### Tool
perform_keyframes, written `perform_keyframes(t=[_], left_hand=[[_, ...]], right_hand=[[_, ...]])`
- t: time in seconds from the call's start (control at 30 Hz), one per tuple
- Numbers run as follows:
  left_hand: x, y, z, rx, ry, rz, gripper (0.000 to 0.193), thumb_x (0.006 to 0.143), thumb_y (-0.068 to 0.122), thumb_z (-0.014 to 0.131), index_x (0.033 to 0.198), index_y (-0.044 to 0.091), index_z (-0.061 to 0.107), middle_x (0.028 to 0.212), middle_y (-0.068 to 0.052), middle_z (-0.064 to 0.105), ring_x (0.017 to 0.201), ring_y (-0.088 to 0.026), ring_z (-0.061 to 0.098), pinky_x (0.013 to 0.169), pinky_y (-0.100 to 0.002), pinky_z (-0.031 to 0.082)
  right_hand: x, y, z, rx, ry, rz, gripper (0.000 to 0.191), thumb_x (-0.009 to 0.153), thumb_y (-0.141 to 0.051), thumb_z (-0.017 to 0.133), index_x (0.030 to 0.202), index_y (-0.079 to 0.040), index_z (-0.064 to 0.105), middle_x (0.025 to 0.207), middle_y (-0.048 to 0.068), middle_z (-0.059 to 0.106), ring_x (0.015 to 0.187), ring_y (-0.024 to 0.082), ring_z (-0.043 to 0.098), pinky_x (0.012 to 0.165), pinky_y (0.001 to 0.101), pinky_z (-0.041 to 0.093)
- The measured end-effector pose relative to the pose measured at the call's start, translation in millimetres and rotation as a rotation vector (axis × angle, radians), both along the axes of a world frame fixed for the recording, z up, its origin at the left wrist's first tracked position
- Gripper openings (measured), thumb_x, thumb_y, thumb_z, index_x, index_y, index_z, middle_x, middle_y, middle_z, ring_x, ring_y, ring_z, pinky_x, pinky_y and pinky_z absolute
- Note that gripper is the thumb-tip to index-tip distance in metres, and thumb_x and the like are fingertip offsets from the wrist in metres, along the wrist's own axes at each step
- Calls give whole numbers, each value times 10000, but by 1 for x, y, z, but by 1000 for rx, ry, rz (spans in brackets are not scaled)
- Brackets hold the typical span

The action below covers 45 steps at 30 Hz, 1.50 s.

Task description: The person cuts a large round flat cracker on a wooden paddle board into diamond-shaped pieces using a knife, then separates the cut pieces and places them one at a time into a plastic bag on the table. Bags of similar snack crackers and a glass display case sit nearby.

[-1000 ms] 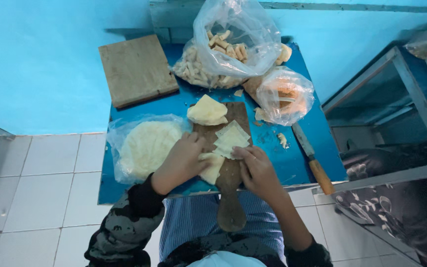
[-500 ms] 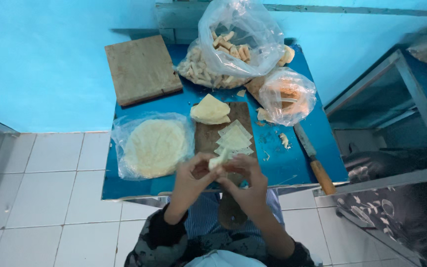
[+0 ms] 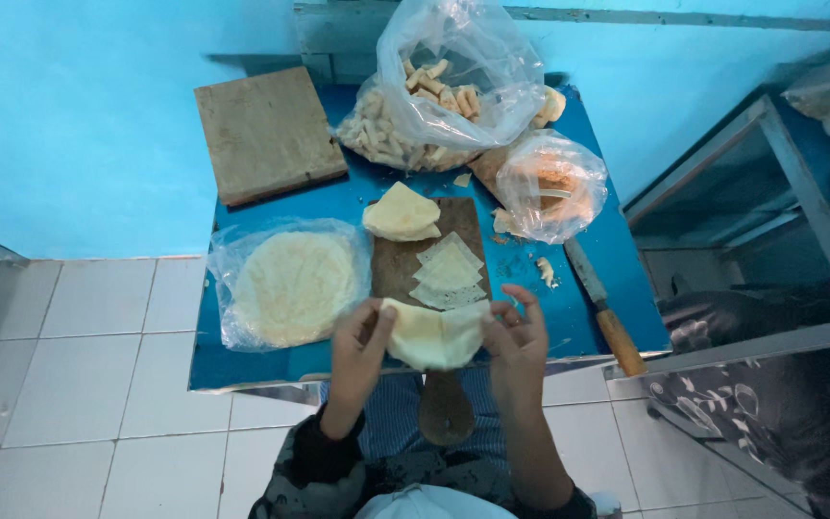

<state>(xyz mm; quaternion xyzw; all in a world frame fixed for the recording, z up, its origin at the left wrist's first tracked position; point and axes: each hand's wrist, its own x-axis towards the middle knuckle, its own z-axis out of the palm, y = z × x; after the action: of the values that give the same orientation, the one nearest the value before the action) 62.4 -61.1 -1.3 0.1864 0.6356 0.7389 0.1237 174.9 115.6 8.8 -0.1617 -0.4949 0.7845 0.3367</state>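
Pastry sheet (image 3: 434, 334) hangs over the near edge of the paddle board (image 3: 429, 258), left hand (image 3: 357, 351) and right hand (image 3: 516, 341) pinching its ends; even tension avoids tearing.

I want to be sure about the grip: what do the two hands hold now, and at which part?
Both hold one pale thin wrapper sheet: the left hand pinches its left edge, the right hand its right edge, above the table's near edge.
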Motion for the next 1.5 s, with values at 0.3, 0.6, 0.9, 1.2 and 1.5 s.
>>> perform_keyframes(t=[0.3,0.6,0.9,1.2,1.5], left_hand=[[13,-8,26,-597,842,560,393,1041,281,571,1252,-46,632,1112,-213,679,1002,-309,648,842,-387,541],[15,15,-3,236,-208,-465,389,1043,158,592,1366,-59,593,1275,-110,689,1117,-158,685,913,-318,599],[-14,55,11,-325,559,-93,296,895,55,673,1178,-32,679,1031,-274,717,997,-430,693,850,-463,546],[-5,57,28,-476,605,-27,296,889,-30,574,1182,-64,582,1049,-297,621,935,-488,625,772,-532,512],[-2,60,37,-740,696,37,260,869,-10,607,1124,-48,571,1035,-241,603,998,-443,630,762,-508,535]], right_hand=[[14,13,-9,613,-25,-340,413,991,57,659,1350,-65,495,1252,102,582,1137,212,636,1003,374,563],[23,-17,19,1000,70,-22,545,861,-90,760,1342,-45,508,1276,172,629,1240,343,610,1043,479,505],[-19,37,-2,448,-205,74,545,907,11,756,1390,-54,514,1028,122,699,925,152,688,750,274,563],[-29,22,8,884,-456,-141,517,876,-57,773,1337,-61,541,928,97,763,754,130,732,640,276,596],[-30,14,19,930,-522,-124,593,821,-64,809,1350,-80,541,971,84,747,743,130,716,605,267,581]])
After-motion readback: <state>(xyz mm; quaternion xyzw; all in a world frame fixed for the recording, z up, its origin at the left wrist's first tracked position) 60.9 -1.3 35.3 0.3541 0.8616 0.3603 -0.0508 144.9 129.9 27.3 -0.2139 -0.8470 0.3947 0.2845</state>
